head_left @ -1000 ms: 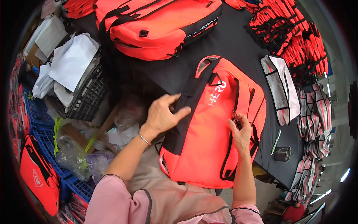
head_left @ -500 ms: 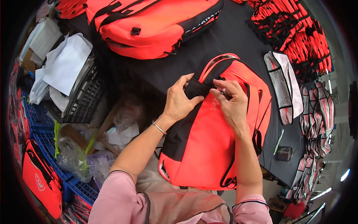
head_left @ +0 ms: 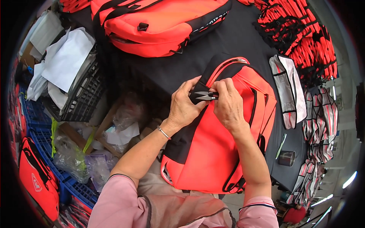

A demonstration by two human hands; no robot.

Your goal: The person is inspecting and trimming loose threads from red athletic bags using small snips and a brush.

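Orange-red backpack (head_left: pixel 213 152) lies flat on the black table (head_left: pixel 235 41), centre to lower right of the frame, its lower end hanging over the near table edge. A black panel runs along its left side up to the top end.

Left hand (head_left: pixel 184 106): fingers curled, pinching the black fabric at the bag's top end, just left of the snips.

Right hand (head_left: pixel 228 104): closed around small thread snips (head_left: pixel 205 95), blades pointing left toward the left hand's fingertips, right at the black fabric. Cannot tell if the blades are cutting anything.

Both hands nearly touching, centre frame.

Around:
- second orange-red bag (head_left: pixel 159 22), top centre, on the table
- stack of orange-and-black straps (head_left: pixel 304 38), upper right
- white mesh-edged panel (head_left: pixel 287 87), right of the backpack
- small metal cup (head_left: pixel 286 158), lower right, on the table
- black plastic crate (head_left: pixel 81 95) with white sheets (head_left: pixel 64 60), upper left
- blue crates (head_left: pixel 34 125) and clear plastic bags (head_left: pixel 72 155), lower left, on the floor
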